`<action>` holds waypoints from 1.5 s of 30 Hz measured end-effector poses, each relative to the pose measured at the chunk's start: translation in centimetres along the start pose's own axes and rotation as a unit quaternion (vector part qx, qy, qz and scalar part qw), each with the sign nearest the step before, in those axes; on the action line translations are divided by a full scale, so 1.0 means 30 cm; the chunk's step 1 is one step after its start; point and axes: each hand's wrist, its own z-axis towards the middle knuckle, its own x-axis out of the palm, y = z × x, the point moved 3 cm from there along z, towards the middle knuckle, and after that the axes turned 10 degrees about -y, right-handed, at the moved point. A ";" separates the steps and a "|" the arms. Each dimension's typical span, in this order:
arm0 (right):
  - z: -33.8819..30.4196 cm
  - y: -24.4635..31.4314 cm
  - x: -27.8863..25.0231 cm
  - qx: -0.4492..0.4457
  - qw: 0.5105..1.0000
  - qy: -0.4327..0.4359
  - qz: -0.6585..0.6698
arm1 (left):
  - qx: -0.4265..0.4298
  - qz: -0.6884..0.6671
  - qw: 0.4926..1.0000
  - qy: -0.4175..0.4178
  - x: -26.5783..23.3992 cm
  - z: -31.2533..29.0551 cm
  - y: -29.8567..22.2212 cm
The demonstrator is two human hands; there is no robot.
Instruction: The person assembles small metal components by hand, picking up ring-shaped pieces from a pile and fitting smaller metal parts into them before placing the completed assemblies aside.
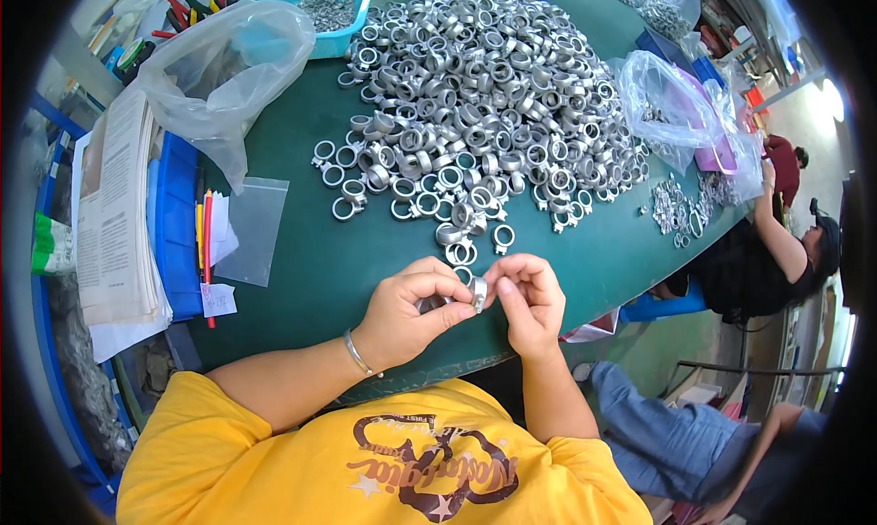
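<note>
Partly hidden: metal ring between fingers

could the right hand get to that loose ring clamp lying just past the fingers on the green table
Probably yes. The right hand sits just short of the loose ring clamp, with only bare green table between. But its fingertips are on the metal ring both hands hold, so it must let go first.

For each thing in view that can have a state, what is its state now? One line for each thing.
Left hand: closed on a metal ring.
Right hand: fingertips pinch the same ring.
Metal ring: held above the table edge, between both hands.
Pile of rings: heaped loose on the green table.
Clear bag: open, crumpled.
Small flat bag: lying flat, looks empty.
Light blue tray: holds small metal parts.
</note>
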 end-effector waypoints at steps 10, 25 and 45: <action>0.008 0.005 -0.004 -0.012 0.990 0.124 0.069 | -0.083 0.012 0.996 -0.035 0.008 -0.016 -0.002; 0.006 -0.015 -0.010 0.061 0.997 0.038 0.035 | -0.162 -0.106 0.981 0.028 0.011 -0.010 0.004; 0.007 -0.003 -0.008 -0.063 0.995 0.048 0.068 | -0.234 -0.133 0.963 -0.009 0.004 -0.007 0.011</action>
